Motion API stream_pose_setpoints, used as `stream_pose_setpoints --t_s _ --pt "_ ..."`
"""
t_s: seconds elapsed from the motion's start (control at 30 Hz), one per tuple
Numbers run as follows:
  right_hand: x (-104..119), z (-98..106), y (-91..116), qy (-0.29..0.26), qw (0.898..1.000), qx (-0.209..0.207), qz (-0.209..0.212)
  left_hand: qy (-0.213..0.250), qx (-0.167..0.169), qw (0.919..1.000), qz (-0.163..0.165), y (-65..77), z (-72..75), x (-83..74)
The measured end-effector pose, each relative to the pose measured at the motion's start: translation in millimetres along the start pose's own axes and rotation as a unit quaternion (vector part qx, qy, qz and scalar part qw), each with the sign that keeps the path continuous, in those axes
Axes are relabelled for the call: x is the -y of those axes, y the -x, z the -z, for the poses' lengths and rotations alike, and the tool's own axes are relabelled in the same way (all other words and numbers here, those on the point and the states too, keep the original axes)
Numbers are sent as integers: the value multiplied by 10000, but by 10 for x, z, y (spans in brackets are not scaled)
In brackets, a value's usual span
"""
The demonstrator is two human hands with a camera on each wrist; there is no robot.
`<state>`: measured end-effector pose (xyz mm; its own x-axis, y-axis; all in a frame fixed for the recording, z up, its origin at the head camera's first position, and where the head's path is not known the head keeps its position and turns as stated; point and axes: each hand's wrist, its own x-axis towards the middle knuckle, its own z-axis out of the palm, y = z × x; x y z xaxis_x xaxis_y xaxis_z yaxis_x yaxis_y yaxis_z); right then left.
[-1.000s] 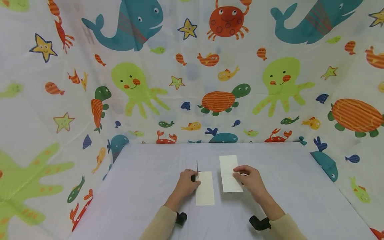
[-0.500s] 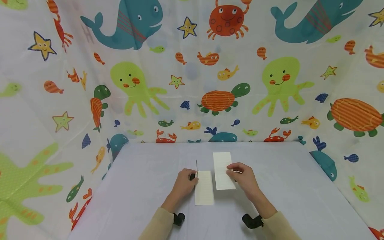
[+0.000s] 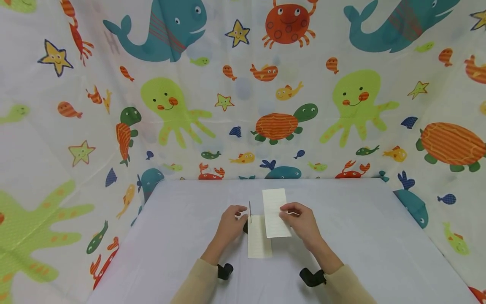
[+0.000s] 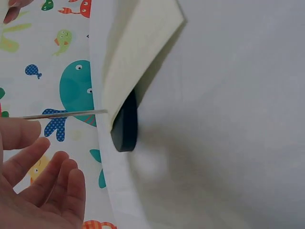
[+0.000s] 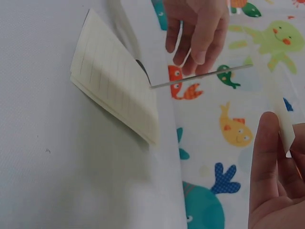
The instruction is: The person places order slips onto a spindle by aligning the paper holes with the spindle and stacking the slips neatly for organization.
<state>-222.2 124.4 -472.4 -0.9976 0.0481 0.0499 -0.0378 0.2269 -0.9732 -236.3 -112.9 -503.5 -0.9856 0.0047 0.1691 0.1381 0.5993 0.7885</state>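
Note:
In the head view my right hand [image 3: 302, 223] pinches a cream lined paper slip [image 3: 274, 213] by its right edge, thumb on the front. The slip is raised and overlaps part of the lined slips [image 3: 257, 247] below. Those slips are stuck on a paper spike, whose thin metal needle [image 3: 249, 207] stands upright from a dark base [image 4: 126, 124]. The right wrist view shows at least two layers in the stack [image 5: 112, 78]. My left hand [image 3: 229, 221] is just left of the needle with fingers loosely bent, holding nothing; contact with the needle cannot be made out.
A white cloth covers the table [image 3: 182, 219]. A curtain [image 3: 235, 118] printed with sea animals hangs behind and along both sides. Black wrist cameras [image 3: 225, 271] are worn on both wrists, over beige sleeves [image 3: 197, 283].
My right hand has carried its slip left and slightly away from me, so it now overlaps the slips on the spike. The left hand has loosened and lifted off the spike's base.

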Motion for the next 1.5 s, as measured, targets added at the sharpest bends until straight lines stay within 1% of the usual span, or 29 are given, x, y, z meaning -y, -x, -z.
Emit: stream_pose_setpoints --t_s 0.17,0.43,0.63,0.83,0.9,1.03,1.13,1.23,1.5 --pt "39 -57 -10 3 9999 30 97 135 -157 9998 -82 -58 79 -58" --pt "92 -173 7 -9 9999 80 152 356 -334 9985 -233 -102 172 -158" --pt "103 -246 38 16 9994 76 324 436 -354 9983 -124 -132 180 -227" --pt "131 -316 48 -91 9997 83 206 651 -289 9974 -103 -167 199 -272" --pt "139 -344 47 -133 9996 114 200 758 -321 9966 -45 -185 218 -296" --pt "130 -399 36 -150 9994 184 254 876 -470 9950 -34 -220 243 -319" --pt "112 -431 26 -118 9992 218 310 907 -498 9946 14 -237 243 -316" --pt "101 -447 22 -79 9992 225 336 968 -440 9941 196 -254 224 -310" --pt "71 -463 11 108 9991 232 347 1021 -227 9936 430 -294 173 -291"
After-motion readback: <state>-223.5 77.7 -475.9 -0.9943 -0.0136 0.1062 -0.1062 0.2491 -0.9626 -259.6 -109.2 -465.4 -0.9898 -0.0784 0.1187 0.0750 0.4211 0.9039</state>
